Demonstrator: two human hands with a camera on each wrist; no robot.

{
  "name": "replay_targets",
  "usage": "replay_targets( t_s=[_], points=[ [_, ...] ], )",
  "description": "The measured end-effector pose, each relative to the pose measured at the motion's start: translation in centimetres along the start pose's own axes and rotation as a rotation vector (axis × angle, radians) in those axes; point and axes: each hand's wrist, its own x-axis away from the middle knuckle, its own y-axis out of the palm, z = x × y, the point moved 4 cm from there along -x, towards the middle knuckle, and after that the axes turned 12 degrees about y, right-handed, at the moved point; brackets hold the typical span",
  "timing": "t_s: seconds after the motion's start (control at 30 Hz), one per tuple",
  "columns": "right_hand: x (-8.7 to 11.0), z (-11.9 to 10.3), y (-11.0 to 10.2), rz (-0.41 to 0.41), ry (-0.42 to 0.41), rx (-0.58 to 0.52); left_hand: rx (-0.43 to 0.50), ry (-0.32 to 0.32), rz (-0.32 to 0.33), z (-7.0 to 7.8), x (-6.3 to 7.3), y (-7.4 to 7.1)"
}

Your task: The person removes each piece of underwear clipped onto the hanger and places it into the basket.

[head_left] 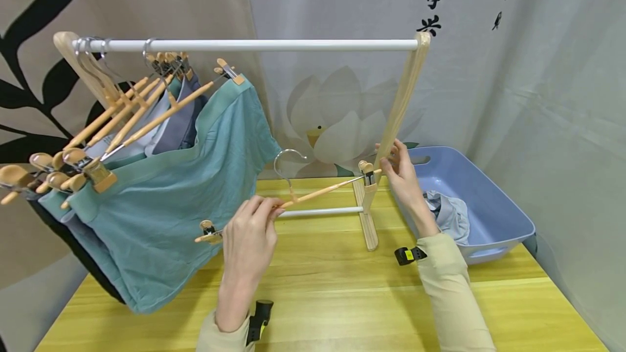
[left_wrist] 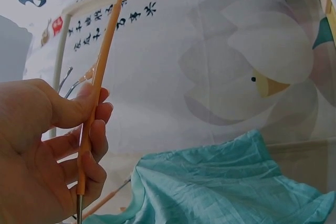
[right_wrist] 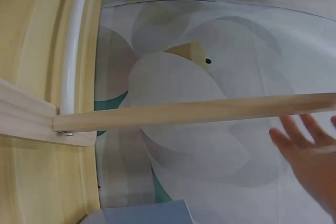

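Note:
My left hand [head_left: 250, 235] grips the bar of a wooden clip hanger [head_left: 318, 193], its metal hook pointing up. In the left wrist view, fingers and thumb of the left hand [left_wrist: 68, 140] wrap round the hanger bar [left_wrist: 102, 66]. No garment hangs from this hanger. My right hand [head_left: 405, 175] is at the right post [head_left: 403, 102] of the wooden rack, its fingers partly behind the post. In the right wrist view, the right hand [right_wrist: 315, 156] has extended fingers beside the post [right_wrist: 210, 111]; contact is unclear. Teal shorts [head_left: 186, 194] hang on the rack left of my left hand.
Several wooden hangers [head_left: 139, 107] with garments crowd the left end of the white rail [head_left: 274, 45]. A blue plastic basin [head_left: 489, 194] with a light-blue garment [head_left: 451, 219] inside stands at right on the wooden table [head_left: 342, 292]. A printed curtain [head_left: 332, 4] hangs behind.

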Motion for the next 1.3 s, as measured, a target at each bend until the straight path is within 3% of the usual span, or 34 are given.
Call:
replay_targets(
  t_s=[0.23, 0.83, 1.07, 1.3],
  points=[
    [-0.6, 0.3, 0.9, -0.039, -0.065, -0.068, 0.0, -0.003, 0.0, 0.0, 0.0, 0.0],
    [0.2, -1.7, 2.3, 0.033, -0.038, -0.063, -0.053, 0.021, 0.028, 0.1, -0.1, -0.4],
    [0.1, -1.4, 2.2, 0.018, -0.008, -0.068, -0.118, 0.062, 0.062, 0.5, -1.0, -0.9],
    [0.2, -1.5, 2.2, 0.021, -0.064, -0.095, -0.194, 0.092, 0.089, 1.1, -2.4, -1.0]
  ],
)
